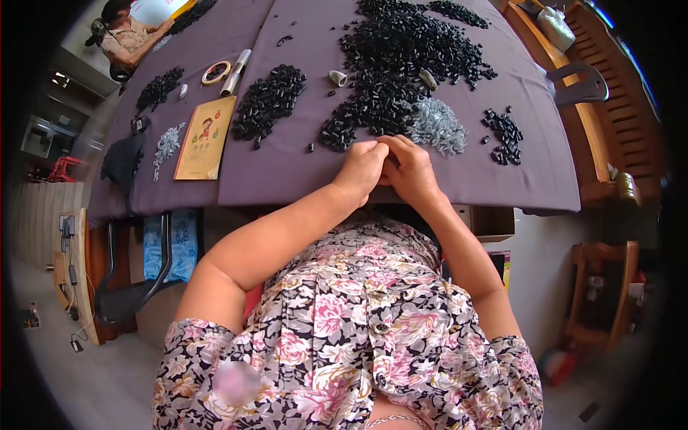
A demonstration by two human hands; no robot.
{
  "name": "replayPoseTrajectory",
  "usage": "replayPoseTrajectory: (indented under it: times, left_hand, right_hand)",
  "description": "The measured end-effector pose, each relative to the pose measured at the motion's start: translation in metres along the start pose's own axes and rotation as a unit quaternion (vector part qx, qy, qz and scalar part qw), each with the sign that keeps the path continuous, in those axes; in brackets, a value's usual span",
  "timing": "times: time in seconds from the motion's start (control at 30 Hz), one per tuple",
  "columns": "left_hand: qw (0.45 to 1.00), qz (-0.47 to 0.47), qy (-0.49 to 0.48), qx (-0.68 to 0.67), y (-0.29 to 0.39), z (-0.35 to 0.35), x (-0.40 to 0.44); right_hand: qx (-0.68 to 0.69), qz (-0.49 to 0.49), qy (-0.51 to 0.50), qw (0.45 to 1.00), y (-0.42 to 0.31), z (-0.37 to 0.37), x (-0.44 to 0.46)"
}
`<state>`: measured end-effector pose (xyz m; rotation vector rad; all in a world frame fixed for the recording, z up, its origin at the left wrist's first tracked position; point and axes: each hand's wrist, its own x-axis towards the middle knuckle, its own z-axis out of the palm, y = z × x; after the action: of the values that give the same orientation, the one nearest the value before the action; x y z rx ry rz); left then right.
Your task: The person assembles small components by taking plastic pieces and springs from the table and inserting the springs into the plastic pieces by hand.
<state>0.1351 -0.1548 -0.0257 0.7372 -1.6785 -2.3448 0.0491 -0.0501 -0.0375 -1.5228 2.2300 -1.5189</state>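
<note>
The left grip (363,165) and right grip (411,168) meet near black pieces (342,129), fingers curled. What they grasp cannot be told.

Table (301,175), covered in purple-grey cloth; on it we list: one large black heap (412,50) of small pieces, spreading from the far side towards the near edge; beside its near end, touching, a silvery pile (438,127); to the right, a small black cluster (506,137); to the left, an oval black mound (269,104). Further left we enter a booklet (203,140) (child figure on the cover), a ring-shaped roll (216,72), a silvery tube (235,73) and silvery scatterings (168,147).
</note>
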Motion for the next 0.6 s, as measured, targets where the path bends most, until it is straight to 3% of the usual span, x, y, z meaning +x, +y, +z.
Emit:
replayPoseTrajectory:
  times: [0.1,0.4,0.6]
  left_hand:
    - [0.999,-0.04,-0.015,-0.009,0.007,-0.006,-0.004]
    - [0.998,-0.009,-0.053,0.015,0.007,-0.009,-0.008]
    - [0.999,-0.029,-0.005,0.02,0.007,-0.004,0.004]
  right_hand:
    - [-0.004,-0.013,-0.003,1.0,-0.003,-0.002,-0.001]
    - [0.0,-0.006,0.001,1.0,-0.003,-0.002,-0.005]
    - [-0.006,-0.004,-0.005,1.0,0.006,0.001,0.0]
